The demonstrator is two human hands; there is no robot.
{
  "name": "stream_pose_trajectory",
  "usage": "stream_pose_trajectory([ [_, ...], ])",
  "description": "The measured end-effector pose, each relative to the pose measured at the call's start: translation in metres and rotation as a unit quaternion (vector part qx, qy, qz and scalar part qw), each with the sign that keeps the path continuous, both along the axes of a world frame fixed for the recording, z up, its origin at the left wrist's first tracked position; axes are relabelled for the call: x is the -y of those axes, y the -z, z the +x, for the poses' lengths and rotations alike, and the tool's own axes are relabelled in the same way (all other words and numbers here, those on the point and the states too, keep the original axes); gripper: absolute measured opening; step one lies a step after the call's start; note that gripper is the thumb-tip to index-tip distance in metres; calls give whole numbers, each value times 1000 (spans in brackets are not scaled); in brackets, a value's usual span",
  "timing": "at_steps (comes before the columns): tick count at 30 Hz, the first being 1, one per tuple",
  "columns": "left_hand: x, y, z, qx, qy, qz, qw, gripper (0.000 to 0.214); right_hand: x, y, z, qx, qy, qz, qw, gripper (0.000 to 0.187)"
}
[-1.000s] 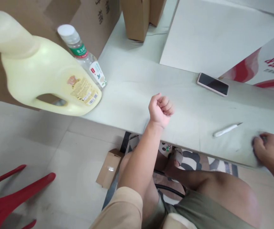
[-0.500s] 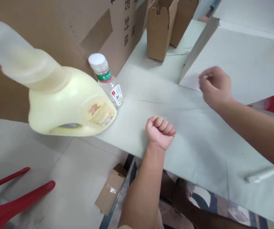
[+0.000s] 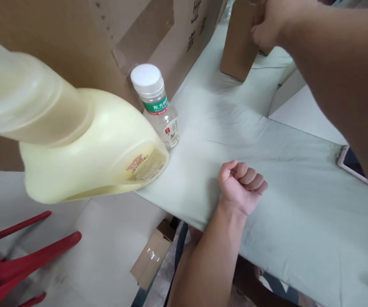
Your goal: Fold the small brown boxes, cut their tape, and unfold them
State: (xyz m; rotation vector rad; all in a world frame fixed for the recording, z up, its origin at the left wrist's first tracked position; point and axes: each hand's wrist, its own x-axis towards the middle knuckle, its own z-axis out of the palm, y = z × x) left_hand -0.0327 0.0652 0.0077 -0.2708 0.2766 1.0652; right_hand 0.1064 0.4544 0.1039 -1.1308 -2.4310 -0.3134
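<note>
My left hand (image 3: 243, 185) rests palm up on the pale green cloth of the table (image 3: 299, 204), curled into a fist; nothing shows between its fingers. At the top right, my right hand (image 3: 275, 23) is beside the upper part of a brown cardboard box (image 3: 239, 47). Its fingers are bent, partly dark and cut off by the frame edge, so what they hold, if anything, is hidden. Left of my left hand stands a clear bottle (image 3: 163, 113) with a white cap, close to a large pale yellow jug (image 3: 107, 140) with a handle.
A big taped carton (image 3: 132, 25) stands behind the jug and bottle. White box (image 3: 302, 111) and a phone (image 3: 352, 162) lie partly behind my right forearm. Below the table edge are a small carton (image 3: 153, 256) and a red stool (image 3: 27, 260) on the floor.
My right hand has moved up and away from beside the white box to the cardboard box. My left hand stays a fist on the table. The view has shifted, and the phone now shows.
</note>
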Motion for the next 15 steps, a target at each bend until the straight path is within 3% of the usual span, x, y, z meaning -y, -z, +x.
stream_pose_trajectory([
  [1,1,0,-2,1,-1,-2,1000,46,21,-3,-8,73,110,-14,991,91],
  [2,3,0,-4,2,-2,0,1000,46,49,-7,-18,99,181,-46,977,81],
  [4,7,0,-8,1,-1,14,1000,47,114,-13,-40,113,226,-87,964,51],
  [7,12,-4,-15,-20,-2,37,999,49,207,-12,-57,85,204,-87,971,43],
  [9,17,-10,-19,-54,-24,57,997,51,258,-6,-47,78,192,-71,976,37],
  [15,46,-43,-44,-170,-124,173,962,53,414,0,45,-60,122,29,990,21],
])
